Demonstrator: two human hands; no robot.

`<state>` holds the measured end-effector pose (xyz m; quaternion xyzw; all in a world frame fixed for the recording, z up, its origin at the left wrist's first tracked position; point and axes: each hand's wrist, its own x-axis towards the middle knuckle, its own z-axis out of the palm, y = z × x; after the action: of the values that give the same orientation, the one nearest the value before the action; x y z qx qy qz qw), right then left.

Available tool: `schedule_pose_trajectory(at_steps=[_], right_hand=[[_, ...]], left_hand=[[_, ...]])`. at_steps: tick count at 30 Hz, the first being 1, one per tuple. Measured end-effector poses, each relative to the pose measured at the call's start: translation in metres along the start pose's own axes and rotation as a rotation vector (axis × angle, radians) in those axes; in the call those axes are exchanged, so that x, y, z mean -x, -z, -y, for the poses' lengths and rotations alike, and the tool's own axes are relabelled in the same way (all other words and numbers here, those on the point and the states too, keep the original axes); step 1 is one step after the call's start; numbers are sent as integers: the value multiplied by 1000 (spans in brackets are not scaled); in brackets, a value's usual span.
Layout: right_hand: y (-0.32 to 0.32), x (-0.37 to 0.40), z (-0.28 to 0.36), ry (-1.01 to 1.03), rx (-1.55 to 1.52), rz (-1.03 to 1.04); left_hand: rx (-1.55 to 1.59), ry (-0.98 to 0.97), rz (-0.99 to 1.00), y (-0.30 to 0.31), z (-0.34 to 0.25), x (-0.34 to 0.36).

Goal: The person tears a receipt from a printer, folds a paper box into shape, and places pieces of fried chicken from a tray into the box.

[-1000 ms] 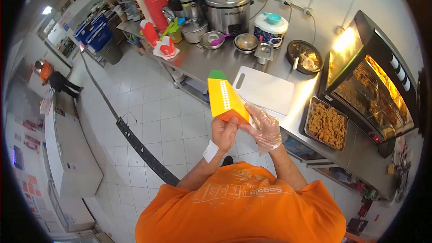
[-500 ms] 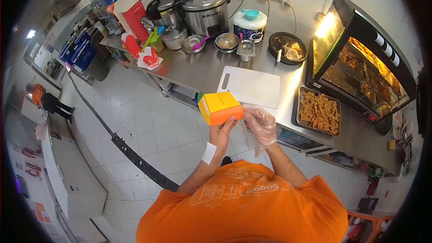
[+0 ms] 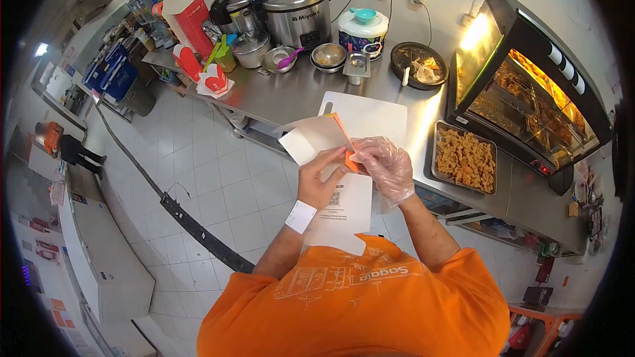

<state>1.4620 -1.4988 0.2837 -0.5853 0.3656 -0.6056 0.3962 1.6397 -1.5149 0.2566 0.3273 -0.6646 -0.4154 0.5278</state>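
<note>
Far left on the steel counter [image 3: 284, 96]: red cartons [image 3: 188, 13], then a rice cooker [image 3: 299, 10]. In front of my chest, above the floor tiles and just short of the counter edge: a flattened takeaway carton [image 3: 311, 140], white inside facing up, orange showing only along one fold, one printed panel hanging down toward my shirt. My left hand [image 3: 319, 182], bare, white band at the wrist, fingers closed, pinching that orange fold. My right hand [image 3: 385, 166], in a clear plastic glove, fingers curled shut on the same fold, touching the left. Beyond: white cutting board [image 3: 374, 116]. Right: tray of fried chicken [image 3: 465, 158], lit warming cabinet [image 3: 529, 86].
</note>
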Motion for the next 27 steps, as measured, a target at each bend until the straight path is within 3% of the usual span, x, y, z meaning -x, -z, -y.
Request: schedule_pose_trajectory(at_steps=[3,6,9,18,21,24,27], right_hand=[[-5,7,9,-120,-43,2],[-5,10,23,-211,-117,-22],[1,16,17,-146,11,34],[14,11,9,-147,-29,-71],[18,9,10,-240,-288,-94],[16,11,19,-174,-66,66],[10,16,17,-100,27,76]], left_hand=[[39,-59,42,0,6,-1],[394,-57,-98,-13,-10,4],[54,-129,-22,-11,10,17],[-57,-274,-134,-24,23,18],[-76,-281,-120,-24,17,14],[24,-162,-175,-31,23,19],[140,-13,-194,-34,30,28]])
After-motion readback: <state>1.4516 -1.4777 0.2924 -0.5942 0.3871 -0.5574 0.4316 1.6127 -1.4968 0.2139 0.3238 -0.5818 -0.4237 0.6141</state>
